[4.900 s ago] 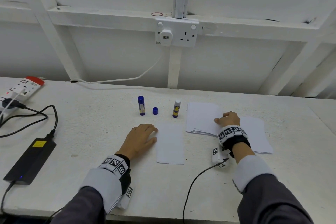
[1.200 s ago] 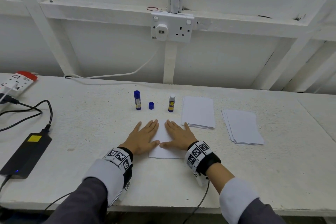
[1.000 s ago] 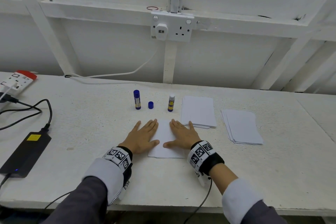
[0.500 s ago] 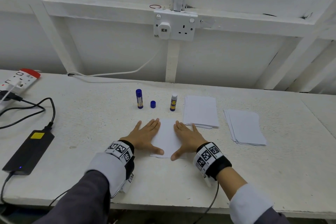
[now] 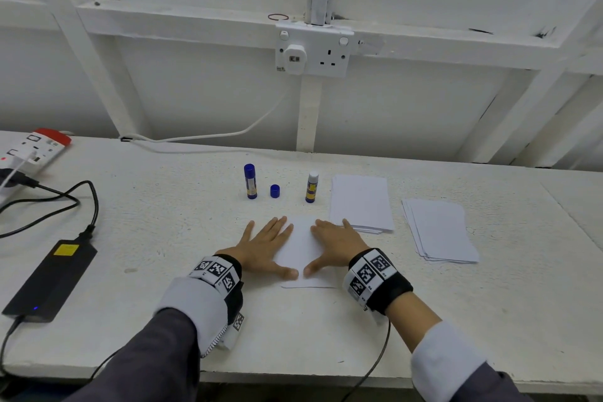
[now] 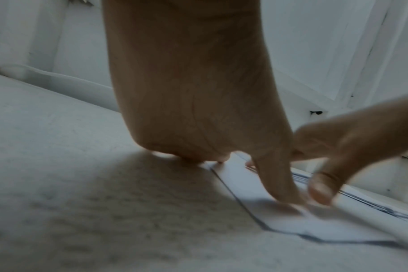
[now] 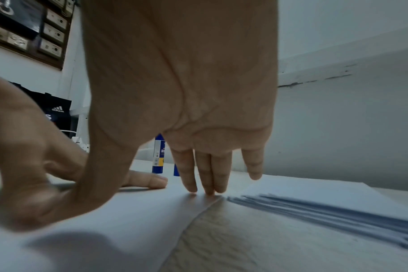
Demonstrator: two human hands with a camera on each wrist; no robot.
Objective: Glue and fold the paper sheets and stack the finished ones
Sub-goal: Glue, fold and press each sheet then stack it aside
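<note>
A folded white paper sheet [image 5: 301, 245] lies on the white table [image 5: 163, 232] in front of me. My left hand [image 5: 266, 246] presses flat on its left side and my right hand [image 5: 336, 246] presses flat on its right side, thumbs nearly meeting near the front edge. In the wrist views the straight fingers of the left hand [image 6: 275, 184] and right hand [image 7: 205, 174] rest on the sheet [image 7: 128, 217]. A paper stack [image 5: 360, 202] lies just right of the hands, another stack [image 5: 439, 230] farther right. An uncapped glue stick [image 5: 312, 187], a blue cap [image 5: 274, 190] and a capped glue stick [image 5: 250, 181] stand behind.
A black power adapter [image 5: 52, 281] with cables lies at the left, and a power strip [image 5: 29, 150] sits at the far left. A wall socket [image 5: 311, 52] is on the white wall behind the table.
The right hand left the paper stack and came onto the folded sheet beside the left hand. Both hands have slid toward me along the sheet, thumbs drawing together.
</note>
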